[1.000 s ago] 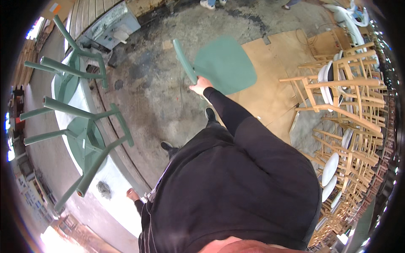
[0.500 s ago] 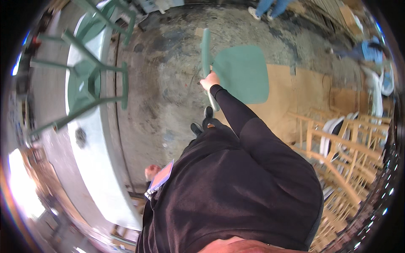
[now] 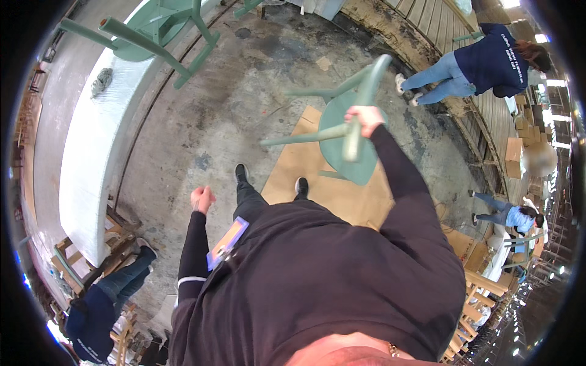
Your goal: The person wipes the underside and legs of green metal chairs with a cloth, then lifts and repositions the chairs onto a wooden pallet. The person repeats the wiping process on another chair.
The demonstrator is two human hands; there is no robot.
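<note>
My right hand is closed around the top of the back of a green chair, out in front of me to the right. The chair is tipped, with legs pointing left; its motion blurs it, and I cannot tell whether any part touches the floor. My left hand hangs out at my left side, its fingers curled in, with nothing visible in them. Below the chair a brown cardboard sheet covers part of the floor, and one of my shoes rests at its edge.
To the left runs a long table covered in white wrapping, bearing an upturned green chair and a grey rag. Other people stand at upper right, far right and lower left. Wooden frames stack at lower right.
The held chair has swung right and tipped, bringing its legs into sight. My left hand has moved out from beside my body. My view has turned, and the table now shows farther left.
</note>
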